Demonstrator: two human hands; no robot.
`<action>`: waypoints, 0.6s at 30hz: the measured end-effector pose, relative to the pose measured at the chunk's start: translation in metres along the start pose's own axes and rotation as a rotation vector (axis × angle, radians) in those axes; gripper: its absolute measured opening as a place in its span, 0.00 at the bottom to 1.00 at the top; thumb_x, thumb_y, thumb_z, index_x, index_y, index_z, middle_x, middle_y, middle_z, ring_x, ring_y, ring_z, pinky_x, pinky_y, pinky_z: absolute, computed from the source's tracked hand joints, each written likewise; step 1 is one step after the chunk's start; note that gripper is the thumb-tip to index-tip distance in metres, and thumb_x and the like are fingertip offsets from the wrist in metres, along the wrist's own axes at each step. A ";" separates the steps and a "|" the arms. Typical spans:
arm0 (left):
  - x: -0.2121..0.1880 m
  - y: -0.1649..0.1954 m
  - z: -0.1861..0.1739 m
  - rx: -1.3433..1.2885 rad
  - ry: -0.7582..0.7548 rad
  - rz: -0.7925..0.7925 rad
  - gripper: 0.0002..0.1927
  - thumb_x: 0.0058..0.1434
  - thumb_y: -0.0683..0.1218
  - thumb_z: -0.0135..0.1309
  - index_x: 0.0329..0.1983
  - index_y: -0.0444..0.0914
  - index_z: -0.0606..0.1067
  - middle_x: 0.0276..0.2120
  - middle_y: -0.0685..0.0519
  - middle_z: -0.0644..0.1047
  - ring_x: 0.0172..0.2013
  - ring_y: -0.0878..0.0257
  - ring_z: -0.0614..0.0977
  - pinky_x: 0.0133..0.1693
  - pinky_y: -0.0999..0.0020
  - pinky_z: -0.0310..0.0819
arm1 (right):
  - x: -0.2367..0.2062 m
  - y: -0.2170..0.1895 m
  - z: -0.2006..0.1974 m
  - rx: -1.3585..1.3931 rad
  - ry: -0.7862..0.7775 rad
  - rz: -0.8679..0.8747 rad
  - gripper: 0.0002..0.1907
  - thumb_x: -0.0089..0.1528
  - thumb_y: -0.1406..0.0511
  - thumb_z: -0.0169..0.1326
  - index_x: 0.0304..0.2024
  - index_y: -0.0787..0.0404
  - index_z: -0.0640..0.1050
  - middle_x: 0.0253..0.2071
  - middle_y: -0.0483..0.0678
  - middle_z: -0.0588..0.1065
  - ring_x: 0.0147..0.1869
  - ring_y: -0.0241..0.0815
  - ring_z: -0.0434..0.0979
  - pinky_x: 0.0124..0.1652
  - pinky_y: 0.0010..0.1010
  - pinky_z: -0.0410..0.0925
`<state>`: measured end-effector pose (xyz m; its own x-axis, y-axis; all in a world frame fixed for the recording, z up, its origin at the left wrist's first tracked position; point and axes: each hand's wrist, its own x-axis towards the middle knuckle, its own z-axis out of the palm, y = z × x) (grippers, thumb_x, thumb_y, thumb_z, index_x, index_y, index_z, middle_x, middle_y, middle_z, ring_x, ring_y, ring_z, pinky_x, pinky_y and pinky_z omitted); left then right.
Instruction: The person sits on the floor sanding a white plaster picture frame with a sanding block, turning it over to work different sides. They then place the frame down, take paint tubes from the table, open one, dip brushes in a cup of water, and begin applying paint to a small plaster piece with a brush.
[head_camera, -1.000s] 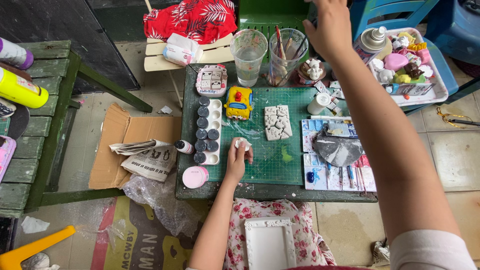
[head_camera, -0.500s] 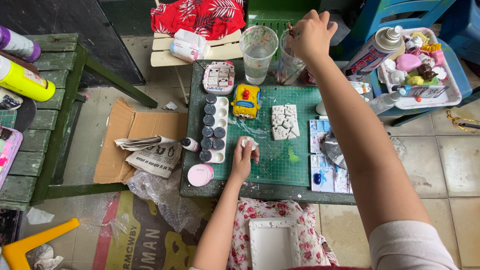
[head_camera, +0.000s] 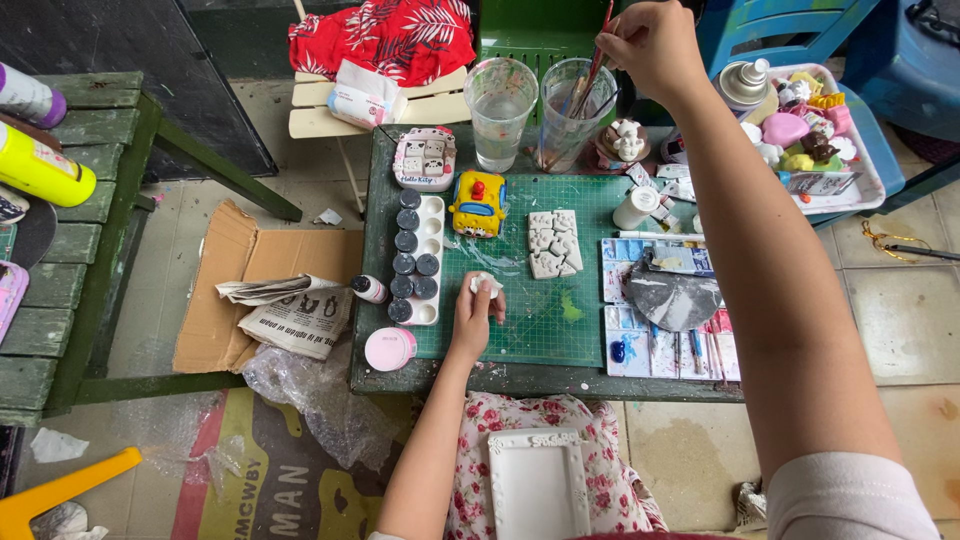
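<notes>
My right hand reaches over the far side of the small green table and grips a paintbrush that stands in a clear plastic cup with other brushes. My left hand rests on the green cutting mat and is closed on a small white plaster piece. A white puzzle-shaped plaster piece lies on the mat between my hands. A yellow toy car figure stands beside it.
A second clear cup holds water. A paint palette with dark pots lies left of the mat, a stained palette right. A tray of figurines sits far right. A white frame rests on my lap. Cardboard and newspaper lie on the floor.
My right hand has come from the right to the brush cup and closed on a paintbrush. My left hand has stayed on the mat with the white piece.
</notes>
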<state>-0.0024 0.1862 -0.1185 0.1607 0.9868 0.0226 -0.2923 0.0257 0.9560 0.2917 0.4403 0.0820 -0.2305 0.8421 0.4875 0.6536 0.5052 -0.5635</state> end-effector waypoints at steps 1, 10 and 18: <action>0.000 0.000 0.000 -0.007 -0.001 -0.004 0.14 0.77 0.52 0.38 0.43 0.37 0.66 0.26 0.53 0.71 0.25 0.67 0.71 0.29 0.71 0.67 | -0.001 0.002 -0.001 0.013 0.003 0.004 0.09 0.70 0.69 0.65 0.38 0.70 0.81 0.34 0.53 0.82 0.40 0.39 0.86 0.39 0.25 0.77; 0.001 0.004 0.001 -0.001 0.007 0.005 0.14 0.78 0.52 0.38 0.43 0.37 0.65 0.26 0.53 0.71 0.25 0.67 0.71 0.29 0.72 0.67 | -0.009 0.012 -0.006 0.029 0.050 -0.020 0.07 0.65 0.74 0.66 0.40 0.72 0.79 0.36 0.56 0.82 0.41 0.44 0.87 0.40 0.28 0.78; 0.002 0.003 -0.001 -0.016 -0.003 0.005 0.14 0.78 0.52 0.38 0.43 0.37 0.65 0.26 0.53 0.71 0.25 0.67 0.71 0.29 0.72 0.68 | -0.010 0.011 -0.013 0.162 0.129 -0.032 0.08 0.67 0.78 0.60 0.43 0.72 0.73 0.37 0.57 0.81 0.44 0.45 0.87 0.43 0.30 0.78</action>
<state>-0.0035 0.1888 -0.1156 0.1621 0.9864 0.0284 -0.3079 0.0232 0.9511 0.3106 0.4354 0.0796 -0.1487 0.7993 0.5823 0.5202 0.5640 -0.6413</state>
